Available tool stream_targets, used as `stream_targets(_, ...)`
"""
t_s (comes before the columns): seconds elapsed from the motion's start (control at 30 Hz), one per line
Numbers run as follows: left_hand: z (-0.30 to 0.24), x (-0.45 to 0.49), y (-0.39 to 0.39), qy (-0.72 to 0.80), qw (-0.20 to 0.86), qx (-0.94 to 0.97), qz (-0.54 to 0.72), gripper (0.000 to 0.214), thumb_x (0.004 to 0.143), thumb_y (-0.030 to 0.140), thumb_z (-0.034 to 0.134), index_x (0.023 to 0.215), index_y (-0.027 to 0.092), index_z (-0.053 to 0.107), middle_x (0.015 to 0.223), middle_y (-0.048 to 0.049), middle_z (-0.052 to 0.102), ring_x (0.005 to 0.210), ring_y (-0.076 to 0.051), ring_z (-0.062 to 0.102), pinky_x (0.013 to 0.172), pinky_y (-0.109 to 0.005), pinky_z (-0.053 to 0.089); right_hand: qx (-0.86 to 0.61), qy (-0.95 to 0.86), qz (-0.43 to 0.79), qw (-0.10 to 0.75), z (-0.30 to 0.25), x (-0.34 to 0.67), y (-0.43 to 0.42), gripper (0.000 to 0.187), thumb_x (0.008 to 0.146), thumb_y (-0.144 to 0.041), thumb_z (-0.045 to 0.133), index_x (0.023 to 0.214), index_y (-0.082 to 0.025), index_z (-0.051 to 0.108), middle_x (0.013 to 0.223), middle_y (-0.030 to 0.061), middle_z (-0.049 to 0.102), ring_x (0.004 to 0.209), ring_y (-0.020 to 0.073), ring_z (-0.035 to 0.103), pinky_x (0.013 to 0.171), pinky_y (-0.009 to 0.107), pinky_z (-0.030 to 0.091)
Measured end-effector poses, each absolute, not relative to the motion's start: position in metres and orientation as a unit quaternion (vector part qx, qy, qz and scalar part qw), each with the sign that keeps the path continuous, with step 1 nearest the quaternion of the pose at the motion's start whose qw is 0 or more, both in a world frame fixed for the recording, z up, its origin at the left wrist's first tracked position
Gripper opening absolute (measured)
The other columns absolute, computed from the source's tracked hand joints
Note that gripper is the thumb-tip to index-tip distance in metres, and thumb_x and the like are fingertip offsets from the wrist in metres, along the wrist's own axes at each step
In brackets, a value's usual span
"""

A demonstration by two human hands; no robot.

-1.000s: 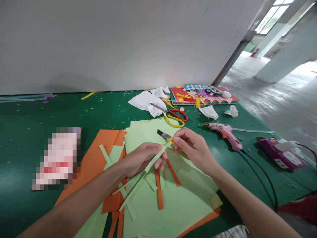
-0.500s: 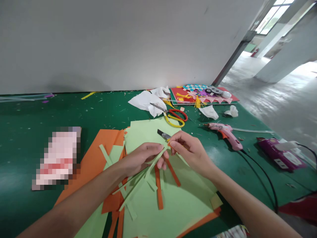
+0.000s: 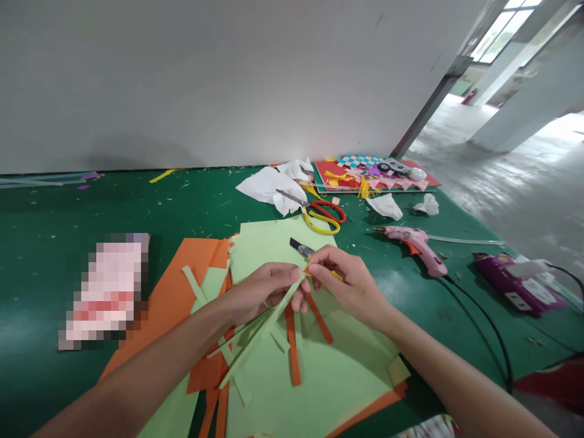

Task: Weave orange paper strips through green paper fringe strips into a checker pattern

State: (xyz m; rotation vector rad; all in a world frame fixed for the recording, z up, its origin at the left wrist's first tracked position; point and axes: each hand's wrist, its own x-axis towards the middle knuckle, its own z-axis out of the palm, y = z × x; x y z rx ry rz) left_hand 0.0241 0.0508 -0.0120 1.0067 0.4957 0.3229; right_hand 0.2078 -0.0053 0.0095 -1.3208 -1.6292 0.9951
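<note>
My left hand (image 3: 274, 286) pinches a bundle of narrow paper strips, with a light green paper strip (image 3: 269, 325) running down to the lower left. My right hand (image 3: 340, 277) has its thumb and finger closed on the small end of an orange strip (image 3: 307, 272), right against the left fingertips. Below the hands, another orange strip (image 3: 292, 350) hangs over light green paper sheets (image 3: 337, 377). Just behind the right hand lies a utility knife (image 3: 301, 248), its handle partly hidden by the fingers.
Scissors (image 3: 326, 213) with red and yellow handles lie past the paper, beside white tissue (image 3: 264, 185). A pink glue gun (image 3: 422, 246) and a purple power strip (image 3: 517, 283) sit at right, with a cable. Orange sheets (image 3: 177, 286) lie at left, near a blurred-out pink item (image 3: 107, 286).
My right hand has moved slightly left and down, bringing the orange end against the strips at my left fingertips. My left hand has stayed almost still.
</note>
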Motion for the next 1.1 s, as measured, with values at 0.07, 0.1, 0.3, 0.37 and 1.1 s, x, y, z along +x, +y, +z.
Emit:
stream_targets(0.07,-0.0110,0.0245,0.0505,0.237,0.831,0.479,0.154,0.033,0.093,0.041,0.052,0.083,0.014,0.067,0.060,-0.0007,0.062,0.067,-0.013,0.064,0.067,-0.020,0.043,-0.522,-0.643,0.396,0.396,0.0096,0.2075,-0.0057,0.015,0.093,-0.029,0.049,0.084,-0.019,0.056,0.067,-0.0014,0.061,0.061,0.0113,0.054,0.059,0.024,0.042)
stream_targets(0.1,-0.0106,0.0247,0.0504,0.241,0.829,0.480,0.153,0.033,0.093,0.042,0.052,0.083,0.014,0.067,0.060,-0.0007,0.062,0.067,-0.013,0.064,0.068,-0.020,0.043,-0.523,-0.643,0.396,0.394,0.0097,0.2073,-0.0059,0.015,0.093,-0.029,0.049,0.084,-0.019,0.055,0.067,-0.0014,0.061,0.061,0.0113,0.053,0.059,0.024,0.042)
stream_targets(0.3,-0.0096,0.0253,0.0503,0.263,0.817,0.490,0.152,0.032,0.091,0.042,0.054,0.079,0.015,0.065,0.058,-0.0001,0.061,0.066,-0.013,0.063,0.068,-0.022,0.043,-0.525,-0.646,0.395,0.389,0.0097,0.2076,-0.0061,0.015,0.093,-0.030,0.049,0.084,-0.019,0.056,0.068,-0.0007,0.061,0.062,0.0118,0.054,0.058,0.025,0.041)
stream_targets(0.37,-0.0101,0.0251,0.0503,0.257,0.819,0.490,0.154,0.033,0.092,0.042,0.054,0.079,0.015,0.065,0.058,0.0000,0.061,0.066,-0.013,0.063,0.068,-0.021,0.043,-0.524,-0.645,0.397,0.389,0.0096,0.2075,-0.0057,0.016,0.093,-0.030,0.049,0.084,-0.019,0.056,0.068,-0.0006,0.061,0.062,0.0118,0.054,0.058,0.025,0.041)
stream_targets(1.1,-0.0107,0.0249,0.0500,0.239,0.839,0.454,0.180,0.032,0.090,0.043,0.058,0.078,0.013,0.066,0.057,-0.0010,0.061,0.067,-0.014,0.063,0.069,-0.023,0.045,-0.519,-0.619,0.441,0.392,0.0122,0.2074,-0.0018,0.016,0.088,-0.030,0.056,0.078,-0.018,0.058,0.068,-0.0012,0.062,0.056,0.0093,0.051,0.053,0.023,0.039)
